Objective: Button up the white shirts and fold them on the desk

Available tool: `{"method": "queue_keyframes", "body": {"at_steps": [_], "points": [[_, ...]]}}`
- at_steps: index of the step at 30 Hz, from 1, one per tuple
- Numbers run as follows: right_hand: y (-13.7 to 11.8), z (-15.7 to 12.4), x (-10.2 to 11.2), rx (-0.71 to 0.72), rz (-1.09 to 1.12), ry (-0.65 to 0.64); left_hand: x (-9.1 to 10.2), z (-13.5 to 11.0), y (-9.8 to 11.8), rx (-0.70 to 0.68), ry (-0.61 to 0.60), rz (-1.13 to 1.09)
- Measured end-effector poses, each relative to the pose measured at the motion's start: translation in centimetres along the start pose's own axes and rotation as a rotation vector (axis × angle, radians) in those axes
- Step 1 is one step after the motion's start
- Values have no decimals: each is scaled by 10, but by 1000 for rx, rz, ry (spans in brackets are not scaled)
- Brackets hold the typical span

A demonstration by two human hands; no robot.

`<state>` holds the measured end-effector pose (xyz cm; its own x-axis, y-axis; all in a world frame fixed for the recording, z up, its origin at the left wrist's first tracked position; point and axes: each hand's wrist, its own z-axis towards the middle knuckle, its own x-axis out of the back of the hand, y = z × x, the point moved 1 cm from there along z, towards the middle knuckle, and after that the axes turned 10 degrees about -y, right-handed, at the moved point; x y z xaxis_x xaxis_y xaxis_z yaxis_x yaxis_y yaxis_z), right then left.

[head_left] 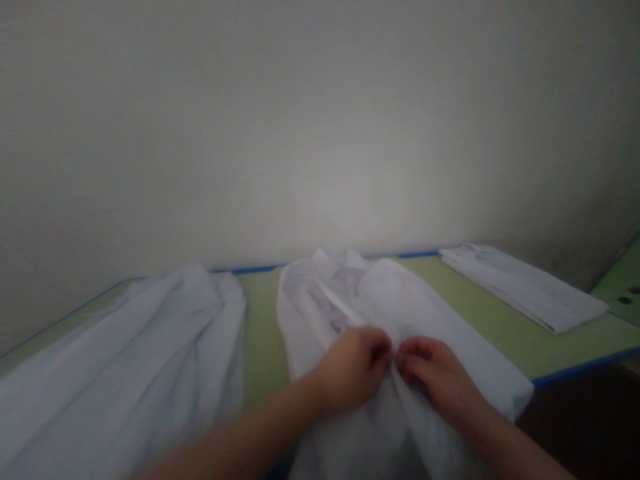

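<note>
A white collared shirt [425, 307] lies front up on the table, its collar toward the wall and its lower part hanging toward me. Over its front opening, my left hand [357, 367] pinches the fabric edge with curled fingers. Close beside it, my right hand [435, 370] pinches the same front edge, thumb and fingertips together. The fingertips of both hands almost meet. Any button between them is too blurred and hidden to make out.
Another white garment [150, 353] is spread loosely at the left. A folded white garment [525, 283] lies at the right. The green table [263, 333] has blue edging and stands against a pale wall [320, 133]. Another green surface [625, 280] is at far right.
</note>
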<state>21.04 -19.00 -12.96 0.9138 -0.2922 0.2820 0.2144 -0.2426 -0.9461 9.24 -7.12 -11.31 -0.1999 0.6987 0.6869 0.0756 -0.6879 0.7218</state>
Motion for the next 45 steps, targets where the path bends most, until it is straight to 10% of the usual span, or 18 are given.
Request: {"method": "queue_keyframes", "body": {"at_steps": [11, 20, 26, 38, 45], "points": [[-13, -16, 4, 113, -580, -85, 30, 41, -57, 232, 295, -705], [-33, 8, -12, 222, -498, 84, 41, 46, -36, 140, 497, -1164], [-37, 29, -13, 220, -375, 9, 39, 31, -17, -3, 278, -1048], [-28, 25, -4, 254, -494, 1, 50, -17, 10, 116, -120, 321], [-16, 23, -1, 206, -536, -21, 86, -61, 39, 167, -594, -15]]}}
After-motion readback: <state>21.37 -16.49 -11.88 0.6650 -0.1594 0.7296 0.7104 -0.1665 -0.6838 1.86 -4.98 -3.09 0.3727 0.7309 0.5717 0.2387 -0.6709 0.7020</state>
